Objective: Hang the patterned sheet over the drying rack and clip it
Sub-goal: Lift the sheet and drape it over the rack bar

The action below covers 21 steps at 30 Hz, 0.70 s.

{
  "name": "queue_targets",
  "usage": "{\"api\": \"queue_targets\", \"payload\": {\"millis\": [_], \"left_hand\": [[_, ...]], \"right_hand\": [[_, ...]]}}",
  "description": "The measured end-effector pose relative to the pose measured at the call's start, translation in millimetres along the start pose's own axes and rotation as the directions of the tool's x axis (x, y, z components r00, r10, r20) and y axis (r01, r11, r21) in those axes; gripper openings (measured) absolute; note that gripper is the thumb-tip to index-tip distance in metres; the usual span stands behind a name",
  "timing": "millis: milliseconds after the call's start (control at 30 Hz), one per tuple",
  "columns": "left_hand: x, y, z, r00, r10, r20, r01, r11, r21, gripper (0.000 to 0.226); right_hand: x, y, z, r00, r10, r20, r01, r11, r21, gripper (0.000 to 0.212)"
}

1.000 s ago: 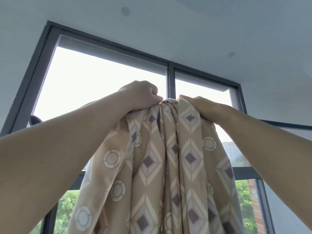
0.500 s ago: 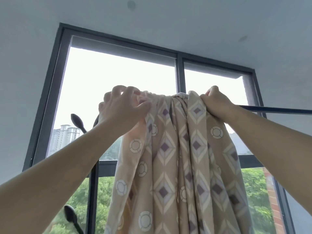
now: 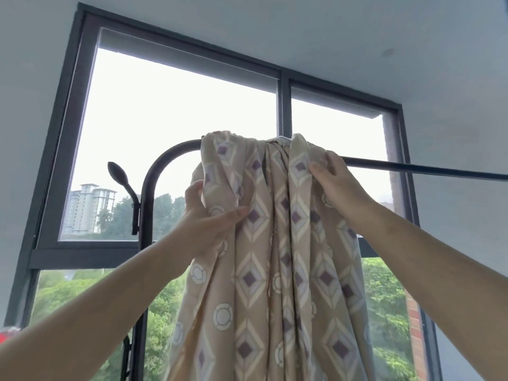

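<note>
A tan patterned sheet [image 3: 264, 270] with purple diamonds and white circles hangs bunched over the black top bar of the drying rack [image 3: 417, 168]. The bar curves down at its left end into an upright post. My left hand [image 3: 209, 218] grips a fold at the sheet's left edge, below the bar, thumb on the front of the cloth. My right hand [image 3: 334, 182] pinches the sheet's right folds just under the bar. No clip is in view.
A black hook arm [image 3: 121, 180] sticks out left of the rack post. Behind the rack is a large dark-framed window [image 3: 284, 105] with trees and a tower block outside. White walls stand on both sides.
Both hands have come down from the top of the bar to the hanging folds. The sheet now lies over the bar on its own. The view has tilted lower.
</note>
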State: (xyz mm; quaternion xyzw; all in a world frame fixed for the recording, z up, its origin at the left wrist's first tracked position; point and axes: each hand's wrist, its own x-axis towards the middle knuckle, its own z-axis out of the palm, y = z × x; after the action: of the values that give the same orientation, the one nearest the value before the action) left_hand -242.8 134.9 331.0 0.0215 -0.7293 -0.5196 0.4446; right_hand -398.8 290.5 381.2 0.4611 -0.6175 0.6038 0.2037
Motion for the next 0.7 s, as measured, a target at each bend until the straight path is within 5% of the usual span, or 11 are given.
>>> {"api": "queue_targets", "payload": {"millis": [300,533,700], "left_hand": [[-29,-38,0,0.999,-0.046,0.001,0.046,0.998,-0.038,0.075],[-63,-69,2,0.992,-0.119,0.052,0.118,0.993,0.029,0.078],[-72,-76,2,0.971,-0.212,0.111,0.200,0.974,0.107,0.037]], "right_hand": [[-70,35,-1,0.987,0.153,0.050,-0.160,0.951,0.264,0.061],[-130,78,12,0.961,0.262,-0.085,-0.274,0.942,-0.192,0.032],[-152,81,12,0.924,0.380,-0.042,-0.379,0.925,0.034,0.024]]}}
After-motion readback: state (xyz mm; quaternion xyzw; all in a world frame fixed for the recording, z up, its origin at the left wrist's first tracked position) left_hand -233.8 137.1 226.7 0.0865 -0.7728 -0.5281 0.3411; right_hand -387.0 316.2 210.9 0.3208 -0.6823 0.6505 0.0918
